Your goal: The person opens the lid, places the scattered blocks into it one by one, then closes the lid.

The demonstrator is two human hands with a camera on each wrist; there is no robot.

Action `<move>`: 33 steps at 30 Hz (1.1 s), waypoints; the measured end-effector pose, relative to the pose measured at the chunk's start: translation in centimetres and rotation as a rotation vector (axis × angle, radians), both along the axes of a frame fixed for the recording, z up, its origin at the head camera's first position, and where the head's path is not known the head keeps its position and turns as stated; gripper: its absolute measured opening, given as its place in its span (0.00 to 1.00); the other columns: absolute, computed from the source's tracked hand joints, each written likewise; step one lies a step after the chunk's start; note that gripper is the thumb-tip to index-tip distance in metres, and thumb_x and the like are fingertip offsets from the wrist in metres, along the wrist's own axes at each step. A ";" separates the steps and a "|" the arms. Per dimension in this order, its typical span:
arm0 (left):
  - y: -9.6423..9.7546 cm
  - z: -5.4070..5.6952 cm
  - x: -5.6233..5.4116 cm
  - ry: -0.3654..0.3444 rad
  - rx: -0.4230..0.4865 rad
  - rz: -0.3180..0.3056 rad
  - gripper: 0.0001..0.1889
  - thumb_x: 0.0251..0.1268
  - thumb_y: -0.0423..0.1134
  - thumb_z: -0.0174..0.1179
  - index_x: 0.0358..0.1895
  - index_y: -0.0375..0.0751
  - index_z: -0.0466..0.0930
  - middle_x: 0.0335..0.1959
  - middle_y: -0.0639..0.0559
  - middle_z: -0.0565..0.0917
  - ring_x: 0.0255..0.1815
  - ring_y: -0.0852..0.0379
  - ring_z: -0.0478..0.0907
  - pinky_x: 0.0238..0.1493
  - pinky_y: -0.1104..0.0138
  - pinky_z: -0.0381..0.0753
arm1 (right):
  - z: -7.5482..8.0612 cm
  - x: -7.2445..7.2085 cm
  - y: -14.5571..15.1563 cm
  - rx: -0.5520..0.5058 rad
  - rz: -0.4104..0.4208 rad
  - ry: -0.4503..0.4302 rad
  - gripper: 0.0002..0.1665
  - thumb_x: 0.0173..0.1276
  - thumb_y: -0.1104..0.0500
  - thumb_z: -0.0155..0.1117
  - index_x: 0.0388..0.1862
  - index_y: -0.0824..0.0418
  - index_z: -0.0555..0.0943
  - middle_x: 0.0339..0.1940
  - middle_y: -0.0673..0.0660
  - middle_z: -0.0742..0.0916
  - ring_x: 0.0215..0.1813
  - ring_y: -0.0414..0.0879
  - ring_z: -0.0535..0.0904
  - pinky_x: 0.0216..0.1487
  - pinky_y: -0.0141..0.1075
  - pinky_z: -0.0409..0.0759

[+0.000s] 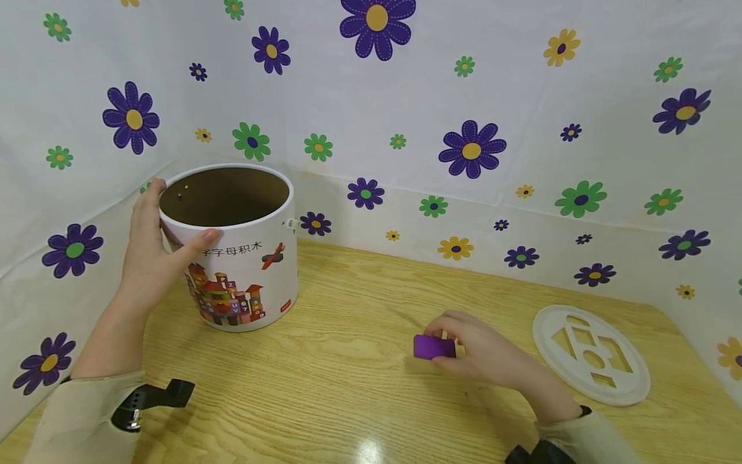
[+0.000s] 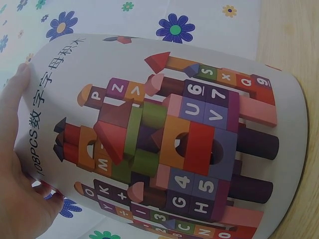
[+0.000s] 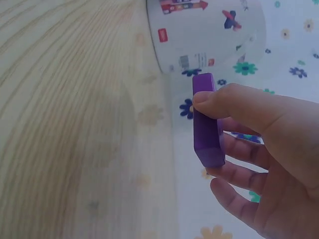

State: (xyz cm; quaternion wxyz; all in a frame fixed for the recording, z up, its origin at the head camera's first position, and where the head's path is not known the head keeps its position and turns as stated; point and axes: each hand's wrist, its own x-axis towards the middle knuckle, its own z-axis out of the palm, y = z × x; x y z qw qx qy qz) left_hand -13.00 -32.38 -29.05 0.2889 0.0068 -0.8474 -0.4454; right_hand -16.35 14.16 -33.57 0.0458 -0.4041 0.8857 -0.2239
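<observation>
A white toy-block bucket (image 1: 237,258), printed with coloured lettered blocks, stands upright on the table at the left. My left hand (image 1: 145,258) grips its left side near the rim, thumb on the front and fingers round the far side. The left wrist view shows the thumb and part of the fingers against the printed bucket (image 2: 164,144). Between the thumb and fingers of my right hand (image 1: 475,348) is a purple block (image 1: 431,347), held above the table. In the right wrist view the purple block (image 3: 207,127) is a long rectangular piece under the thumb.
A round white lid (image 1: 623,386) with several shaped cut-outs lies on the wooden table (image 1: 324,386) to the right of my right hand. A white cloth (image 1: 406,96) with flower prints hangs behind and at the left.
</observation>
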 end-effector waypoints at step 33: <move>0.1 0.1 0.1 0.012 0.000 -0.008 0.51 0.57 0.48 0.66 0.77 0.62 0.37 0.77 0.53 0.42 0.75 0.47 0.41 0.69 0.42 0.44 | 7.1 -1.0 -13.1 -0.232 0.039 0.183 0.18 0.63 0.53 0.67 0.51 0.54 0.79 0.47 0.46 0.81 0.48 0.40 0.72 0.47 0.36 0.75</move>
